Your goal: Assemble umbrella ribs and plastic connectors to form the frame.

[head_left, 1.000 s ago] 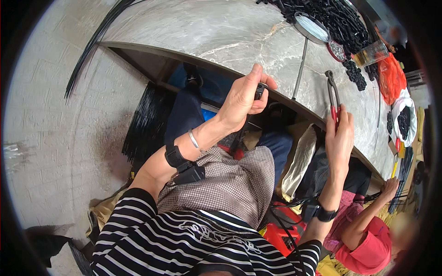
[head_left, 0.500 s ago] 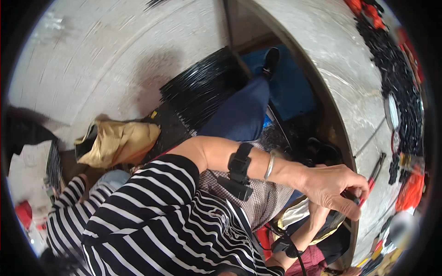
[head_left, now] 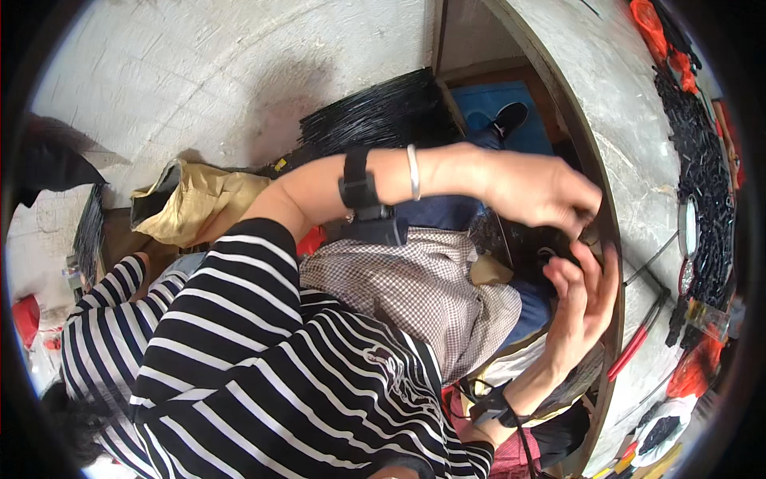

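My left hand (head_left: pixel 538 191), with a silver bracelet on its wrist, reaches over the dark gap beside the table edge. Its fingers are pinched together and blurred; whatever they hold is hidden. Just below it, my right hand (head_left: pixel 586 299) is raised with the palm showing and the fingers bent and apart. Nothing can be made out in it. The fingertips of both hands come close to each other. A red-handled tool (head_left: pixel 628 351) with dark metal jaws lies on the table, just right of my right hand.
The grey table (head_left: pixel 586 88) curves along the right, bearing a long heap of small black pieces (head_left: pixel 702 184) and orange-red bags (head_left: pixel 694 367). A bundle of thin black rods (head_left: pixel 375 112) lies by the wall. A tan sack (head_left: pixel 203 203) stands left. Checked cloth (head_left: pixel 399 287) covers my lap.
My left hand has moved up and left, away from the red-handled tool, which now lies free on the table. My right hand has come up into plain view. The head view has shifted.
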Demonstrator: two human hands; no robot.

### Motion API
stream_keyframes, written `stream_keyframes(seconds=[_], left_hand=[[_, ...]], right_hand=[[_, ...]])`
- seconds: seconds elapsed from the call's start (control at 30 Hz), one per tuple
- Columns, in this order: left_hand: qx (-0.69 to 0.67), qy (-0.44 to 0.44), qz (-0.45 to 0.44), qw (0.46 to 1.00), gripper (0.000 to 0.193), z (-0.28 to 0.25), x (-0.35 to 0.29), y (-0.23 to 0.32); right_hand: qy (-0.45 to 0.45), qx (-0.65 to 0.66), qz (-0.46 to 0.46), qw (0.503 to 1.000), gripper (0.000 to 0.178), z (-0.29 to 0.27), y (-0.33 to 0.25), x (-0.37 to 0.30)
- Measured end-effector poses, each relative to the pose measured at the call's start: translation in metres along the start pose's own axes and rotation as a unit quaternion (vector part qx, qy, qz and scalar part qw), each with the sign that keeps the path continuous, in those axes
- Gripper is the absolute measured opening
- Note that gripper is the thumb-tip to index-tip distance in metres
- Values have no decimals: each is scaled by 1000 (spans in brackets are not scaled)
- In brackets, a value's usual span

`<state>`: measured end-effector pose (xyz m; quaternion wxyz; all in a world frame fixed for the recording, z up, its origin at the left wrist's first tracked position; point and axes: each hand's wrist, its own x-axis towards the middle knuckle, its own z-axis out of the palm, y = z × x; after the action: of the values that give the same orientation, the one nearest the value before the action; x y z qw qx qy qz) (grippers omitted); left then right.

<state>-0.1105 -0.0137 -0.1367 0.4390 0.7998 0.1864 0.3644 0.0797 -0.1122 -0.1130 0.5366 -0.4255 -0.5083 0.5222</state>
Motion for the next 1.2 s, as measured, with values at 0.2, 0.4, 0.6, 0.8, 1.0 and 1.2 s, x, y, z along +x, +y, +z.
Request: stream_keyframes(seconds=[0.2, 0.4, 0.6, 0.8, 1.0, 1.2], left_hand=[[71, 35, -2, 997, 27, -45, 20, 37], [244, 8, -122, 962, 27, -99, -49, 13], [299, 145, -288, 898, 29, -98, -180, -62], [275, 159, -414, 853, 28, -73, -245, -119], [244, 129, -527, 804, 33, -49, -268, -161], [205, 118, -599, 765, 41, -39, -286, -209]], right_hand=[[-172, -170, 128, 962, 21, 8, 33, 11], [-232, -244, 119, 934, 23, 6, 40, -12], [-199, -294, 131, 926, 21, -21, 48, -32], [-92, -261, 225, 934, 27, -55, 45, -51], [14, -265, 273, 925, 26, -69, 23, -69], [42, -284, 304, 908, 25, -66, 16, -71]])
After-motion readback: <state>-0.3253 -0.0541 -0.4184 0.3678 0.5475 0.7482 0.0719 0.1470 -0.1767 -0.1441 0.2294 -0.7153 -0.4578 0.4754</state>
